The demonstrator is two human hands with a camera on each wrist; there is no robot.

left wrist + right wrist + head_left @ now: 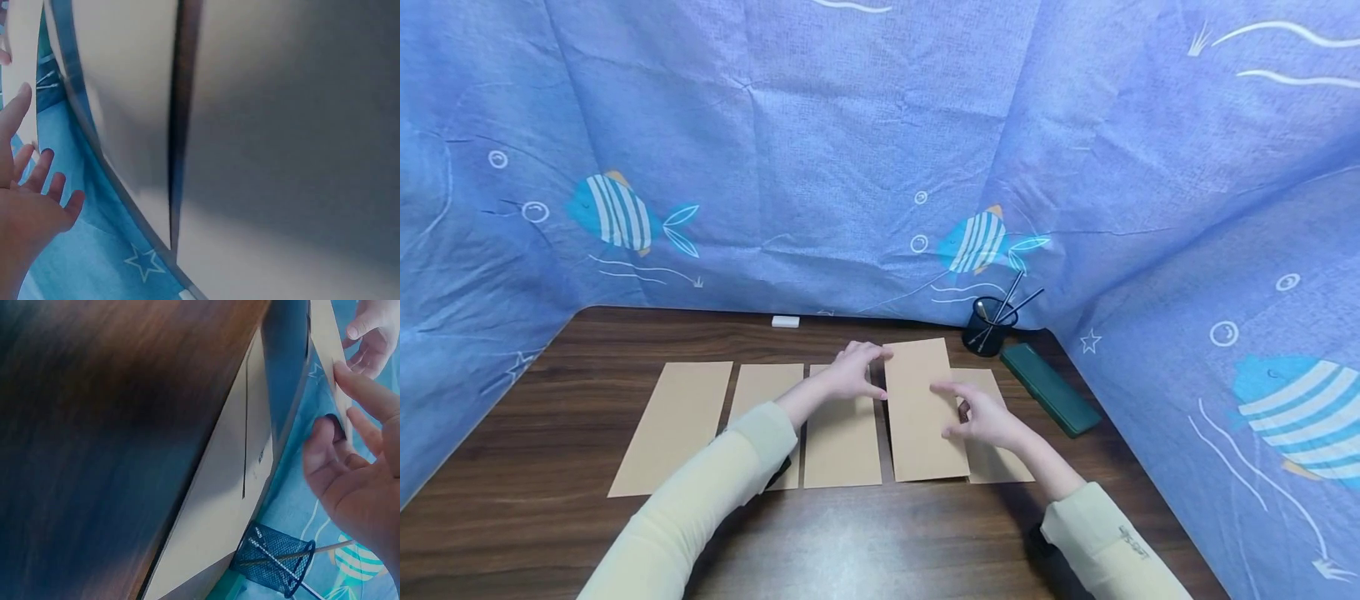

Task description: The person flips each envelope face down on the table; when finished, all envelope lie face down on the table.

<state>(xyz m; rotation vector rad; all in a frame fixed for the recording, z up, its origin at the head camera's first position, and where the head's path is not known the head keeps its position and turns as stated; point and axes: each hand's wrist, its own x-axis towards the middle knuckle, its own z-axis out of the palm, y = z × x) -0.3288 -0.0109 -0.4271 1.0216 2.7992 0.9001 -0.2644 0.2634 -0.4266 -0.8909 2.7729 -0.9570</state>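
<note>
A raised brown kraft paper sheet (921,417) tilts between both hands. At its left edge, my left hand (850,375) holds it lightly by the fingertips. My right hand (988,417) pinches the right edge, with thumb and fingertips on opposite faces in the right wrist view. Partly hidden under the raised sheet lies another brown sheet (1000,458). To the left, more brown sheets lie in a row: one nearest the left hand (842,450), a second (767,383) partly behind the left forearm, and a third (677,417) at the far left.
A black mesh pen holder (988,333) with several thin sticks stands at the back right, beside a dark green case (1048,387). One small white block (786,322) lies by the back edge. Blue fish-printed cloth (820,167) surrounds the dark wooden table (520,450).
</note>
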